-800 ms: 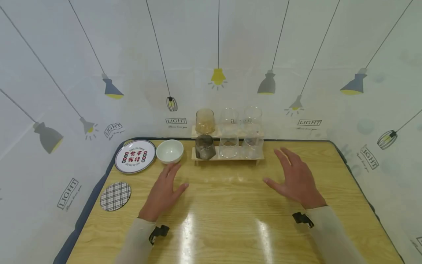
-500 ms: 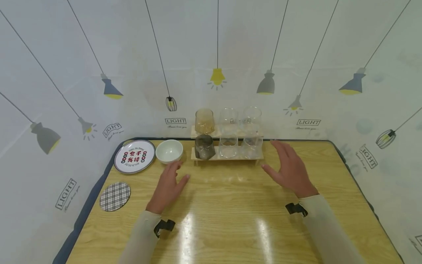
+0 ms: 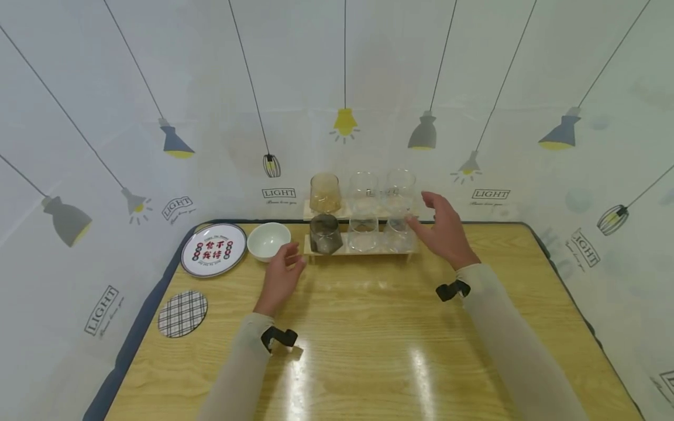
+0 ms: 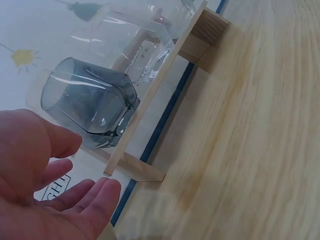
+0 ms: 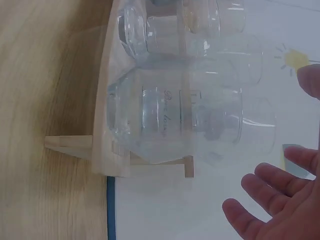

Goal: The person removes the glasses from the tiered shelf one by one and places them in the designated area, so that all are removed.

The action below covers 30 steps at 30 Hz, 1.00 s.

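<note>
A two-tier wooden rack [image 3: 363, 251] at the back of the table bears several glasses. On its lower tier, a smoky grey glass [image 3: 326, 235] stands at the left, with clear glasses [image 3: 363, 234] beside it. An amber glass [image 3: 325, 194] sits above the grey one, left of more clear glasses on the upper tier. My left hand [image 3: 281, 278] hovers in front of the white bowl, fingers relaxed and holding nothing; the left wrist view shows it near the grey glass [image 4: 92, 102]. My right hand [image 3: 444, 231] is at the rack's right end, fingers spread beside the clear glass [image 5: 155, 115], holding nothing.
A white bowl [image 3: 269, 241] is left of the rack. Beside it lies a plate with red lettering [image 3: 213, 250], and nearer me a round plaid coaster [image 3: 182, 314]. Behind the table's dark back edge rises a wall covering [image 3: 379, 76] printed with lamps.
My right hand has moved forward and left, up to the right end of the rack. My left hand has shifted forward and right toward the grey glass. The glasses have stayed put.
</note>
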Motion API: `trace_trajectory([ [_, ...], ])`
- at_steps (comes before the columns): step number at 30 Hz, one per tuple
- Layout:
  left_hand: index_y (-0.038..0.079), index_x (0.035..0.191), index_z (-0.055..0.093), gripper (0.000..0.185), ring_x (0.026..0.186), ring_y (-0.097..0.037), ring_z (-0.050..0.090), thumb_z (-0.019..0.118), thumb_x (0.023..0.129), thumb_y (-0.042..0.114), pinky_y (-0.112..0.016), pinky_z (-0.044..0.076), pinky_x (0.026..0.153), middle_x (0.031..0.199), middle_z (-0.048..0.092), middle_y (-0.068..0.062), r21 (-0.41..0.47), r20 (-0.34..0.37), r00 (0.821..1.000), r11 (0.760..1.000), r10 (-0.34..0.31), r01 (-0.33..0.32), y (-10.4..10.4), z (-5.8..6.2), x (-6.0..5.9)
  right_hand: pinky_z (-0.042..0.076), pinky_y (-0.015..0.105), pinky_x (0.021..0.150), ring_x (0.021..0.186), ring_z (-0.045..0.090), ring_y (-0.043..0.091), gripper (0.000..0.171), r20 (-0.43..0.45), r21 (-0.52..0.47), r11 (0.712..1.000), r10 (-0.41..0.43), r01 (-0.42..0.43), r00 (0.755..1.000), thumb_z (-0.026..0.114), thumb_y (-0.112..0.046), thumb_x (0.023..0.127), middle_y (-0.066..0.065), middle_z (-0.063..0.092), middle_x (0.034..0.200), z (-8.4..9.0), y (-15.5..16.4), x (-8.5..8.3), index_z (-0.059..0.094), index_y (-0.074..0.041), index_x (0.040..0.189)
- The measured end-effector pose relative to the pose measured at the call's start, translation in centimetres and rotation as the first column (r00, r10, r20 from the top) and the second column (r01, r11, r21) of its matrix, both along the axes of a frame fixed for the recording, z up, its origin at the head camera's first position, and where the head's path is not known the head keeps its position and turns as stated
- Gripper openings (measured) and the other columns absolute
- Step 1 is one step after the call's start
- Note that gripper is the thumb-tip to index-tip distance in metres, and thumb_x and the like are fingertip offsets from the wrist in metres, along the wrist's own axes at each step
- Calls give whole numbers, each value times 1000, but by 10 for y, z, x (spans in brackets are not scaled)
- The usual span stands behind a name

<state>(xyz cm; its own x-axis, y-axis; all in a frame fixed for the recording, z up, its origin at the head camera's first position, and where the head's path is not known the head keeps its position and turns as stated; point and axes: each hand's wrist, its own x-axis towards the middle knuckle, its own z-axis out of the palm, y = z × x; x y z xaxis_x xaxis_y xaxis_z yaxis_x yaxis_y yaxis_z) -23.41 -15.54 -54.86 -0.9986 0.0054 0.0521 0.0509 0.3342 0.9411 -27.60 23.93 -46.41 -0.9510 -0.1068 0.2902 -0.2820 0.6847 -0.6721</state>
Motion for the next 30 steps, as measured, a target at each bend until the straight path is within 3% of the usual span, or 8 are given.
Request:
trace_trajectory([
  [6, 5, 150, 52, 47, 134, -38, 61, 65, 105, 13, -49, 53, 110, 146, 58, -21, 50, 44, 997, 996, 66, -68, 8, -6, -13, 43, 59, 116, 148, 43, 38, 87, 49, -56, 998, -3, 6, 999, 63, -61, 100, 18, 43, 162, 4, -5, -32, 34, -8, 162],
  [13, 7, 150, 54, 44, 133, -40, 62, 61, 106, 10, -47, 57, 105, 148, 59, -24, 101, 80, 994, 991, 76, -84, 18, -15, -23, 39, 60, 121, 152, 41, 38, 95, 139, -116, 993, 13, 3, 990, 68, -62, 97, 18, 40, 165, 4, -6, -60, 26, -13, 167],
  [19, 6, 145, 59, 38, 126, -38, 65, 59, 107, 9, -40, 61, 95, 146, 60, -24, 131, 87, 991, 985, 104, -115, 23, -22, -31, 36, 62, 122, 156, 34, 38, 103, 214, -165, 986, 69, -33, 974, 73, -62, 93, 17, 35, 169, 0, -9, -74, 18, -21, 169],
  [26, 6, 140, 64, 33, 103, -26, 69, 57, 108, 9, -30, 60, 83, 131, 68, -25, 173, 136, 980, 970, 147, -170, 30, -20, -36, 40, 61, 118, 149, 42, 41, 93, 193, -204, 978, 81, -41, 978, 77, -50, 95, 15, 46, 161, -3, -12, -81, 26, -19, 167],
  [30, 6, 137, 64, 31, 94, -22, 67, 57, 107, 7, -29, 59, 79, 122, 70, -23, 144, 133, 978, 973, 159, -178, 30, -18, -38, 42, 61, 117, 147, 44, 41, 93, 195, -233, 971, 89, -41, 977, 79, -49, 94, 14, 48, 159, -3, -11, -83, 29, -18, 166],
])
